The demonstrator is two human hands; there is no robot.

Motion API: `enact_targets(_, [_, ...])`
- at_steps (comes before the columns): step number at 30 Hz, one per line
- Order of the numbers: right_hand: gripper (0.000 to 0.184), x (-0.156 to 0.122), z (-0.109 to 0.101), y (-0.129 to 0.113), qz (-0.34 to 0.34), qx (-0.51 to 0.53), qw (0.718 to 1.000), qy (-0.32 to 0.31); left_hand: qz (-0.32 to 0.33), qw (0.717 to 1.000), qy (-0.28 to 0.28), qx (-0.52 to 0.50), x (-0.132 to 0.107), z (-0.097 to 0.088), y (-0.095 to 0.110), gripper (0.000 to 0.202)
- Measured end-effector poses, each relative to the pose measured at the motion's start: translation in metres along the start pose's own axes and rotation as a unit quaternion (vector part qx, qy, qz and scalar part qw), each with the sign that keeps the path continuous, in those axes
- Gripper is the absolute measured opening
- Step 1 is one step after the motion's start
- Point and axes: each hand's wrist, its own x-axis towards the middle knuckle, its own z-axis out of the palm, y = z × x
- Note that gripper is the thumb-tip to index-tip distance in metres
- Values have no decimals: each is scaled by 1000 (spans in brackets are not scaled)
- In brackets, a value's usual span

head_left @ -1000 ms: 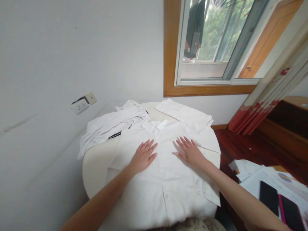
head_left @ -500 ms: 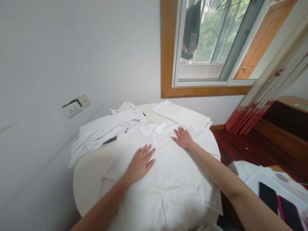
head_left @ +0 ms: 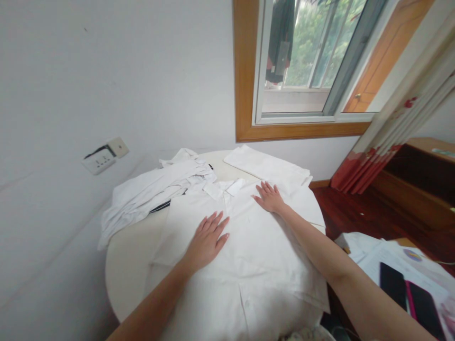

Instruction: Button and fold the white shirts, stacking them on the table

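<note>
A white collared shirt (head_left: 249, 251) lies spread out on the round cream table (head_left: 124, 265), its collar toward the wall and its lower part near my body. My left hand (head_left: 206, 240) rests flat on the shirt's left half, fingers stretched out. Farther up, my right hand (head_left: 269, 197) lies on the right side just below the collar, fingers spread. Neither hand grips any cloth. A folded white garment (head_left: 265, 163) lies behind the shirt at the table's far right. Crumpled white clothing (head_left: 156, 187) is heaped at the far left, partly over the table's edge.
The wall with a power socket (head_left: 99, 161) stands behind the table, with a window (head_left: 302, 66) above. A red and white curtain (head_left: 377, 147) hangs at the right. Papers (head_left: 373, 260) and two dark phone-like devices (head_left: 393, 284) lie on a low surface at lower right.
Both hands stay nearly in place on the shirt, still flat. The whole view has shifted slightly; the shirt and other clothes look the same.
</note>
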Motion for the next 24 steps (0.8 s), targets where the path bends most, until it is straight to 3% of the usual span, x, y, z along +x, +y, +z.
enact_targets(5, [53,-7,-10,2,15,6,994,104,3,1000,14,-1,-1,3,-1,50])
enact_targets(8, [43,-5,-27,24,55,-12,990,128,0,1000,18,-3,-1,5,-2,50])
enact_targets(12, [40,2,-53,76,101,-62,988,94,-4,1000,16,-6,-1,5,-1,50])
enact_targets(16, [37,7,-65,121,114,-85,990,-18,-9,1000,15,-10,-2,5,0,49])
enact_targets(19, [42,7,-66,140,103,-80,989,-66,-11,1000,15,-12,-2,4,0,50])
enact_targets(24, [50,3,-63,164,81,-64,991,-80,-11,1000,20,-17,-2,1,2,49])
